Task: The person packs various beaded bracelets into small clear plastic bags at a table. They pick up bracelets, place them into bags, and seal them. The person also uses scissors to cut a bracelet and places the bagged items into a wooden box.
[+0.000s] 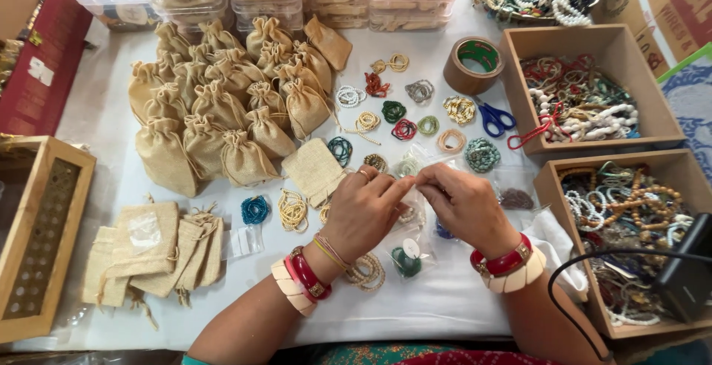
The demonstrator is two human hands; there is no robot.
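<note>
Head view: white cloth-covered table (445,306) beneath both hands.
Burlap pouches: tan drawstring heap (222,105) well beyond the left fingertips.
Left hand (363,213): fingers pressed together, pinching a small clear plastic bag (415,187).
Right hand (463,205): fingertips pinch the same bag's edge.
Advice: keep both pinches at the bag's mouth, probably parting it gently.
</note>
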